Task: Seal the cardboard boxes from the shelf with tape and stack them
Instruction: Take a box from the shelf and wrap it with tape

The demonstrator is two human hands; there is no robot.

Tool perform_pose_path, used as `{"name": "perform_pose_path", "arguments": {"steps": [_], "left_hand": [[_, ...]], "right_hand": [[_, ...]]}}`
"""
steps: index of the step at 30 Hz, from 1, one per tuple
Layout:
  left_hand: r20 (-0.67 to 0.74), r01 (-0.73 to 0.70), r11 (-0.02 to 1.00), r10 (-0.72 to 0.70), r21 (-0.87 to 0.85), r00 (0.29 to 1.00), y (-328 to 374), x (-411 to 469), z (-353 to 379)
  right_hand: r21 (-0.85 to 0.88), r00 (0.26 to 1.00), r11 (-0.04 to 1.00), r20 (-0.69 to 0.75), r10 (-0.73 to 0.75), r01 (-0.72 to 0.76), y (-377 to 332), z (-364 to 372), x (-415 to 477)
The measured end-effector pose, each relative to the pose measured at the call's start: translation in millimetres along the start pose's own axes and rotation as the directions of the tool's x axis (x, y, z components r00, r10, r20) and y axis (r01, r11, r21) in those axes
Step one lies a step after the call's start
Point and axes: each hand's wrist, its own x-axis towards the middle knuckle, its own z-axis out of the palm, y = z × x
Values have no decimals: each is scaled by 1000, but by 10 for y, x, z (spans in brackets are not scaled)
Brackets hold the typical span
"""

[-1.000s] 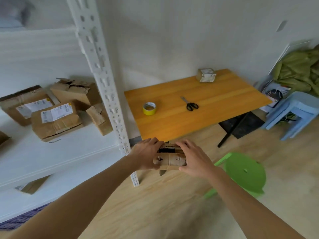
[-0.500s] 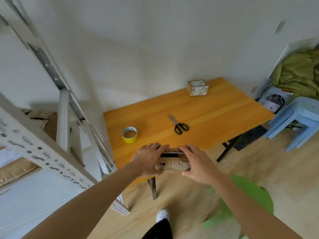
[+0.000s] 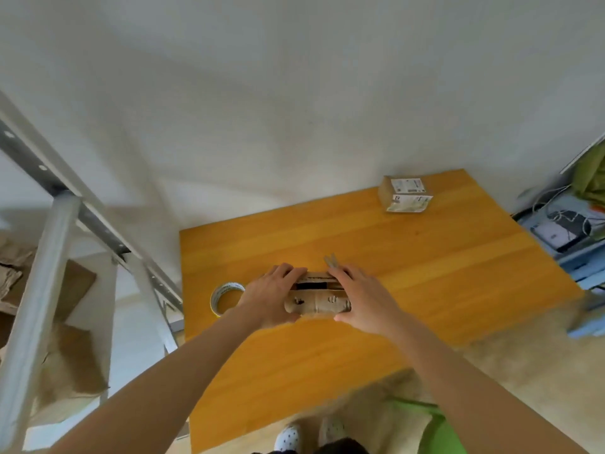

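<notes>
Cardboard box (image 3: pixel 316 299) gripped between left hand (image 3: pixel 271 296), right hand (image 3: pixel 363 299); scissors (image 3: pixel 332 261) mostly hidden behind.

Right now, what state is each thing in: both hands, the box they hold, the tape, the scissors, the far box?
Left hand: grips the held box's left end.
Right hand: grips its right end.
Held box: over the table; lifted or resting, cannot tell.
Tape roll: on the table, untouched.
Scissors: on the table, only blade tips show.
Far box: closed, labelled, near the table's far edge.
</notes>
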Motion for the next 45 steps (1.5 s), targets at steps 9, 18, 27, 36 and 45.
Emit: {"name": "perform_pose_path", "arguments": {"steps": [9,18,27,36,45], "left_hand": [[-6,227,969,-228,-96,974,-193,513,65],[28,394,915,-393,-86,919,-448,898,85],[-54,390,921,-390,-13,919,-603,1069,183],[-62,361,927,-356,104,932,-596,973,398],[-33,318,941,-316,115,948,-755,1026,387]], "right_hand": [[-1,974,980,111,-198,200,387,-103,931],[32,930,938,130,-345,344,541,-13,1673],[-82,887,883,49,-460,462,656,137,1964],[-221,899,878,-16,-438,424,558,332,1825],[-30,952,952,11,-306,306,371,377,1819]]}}
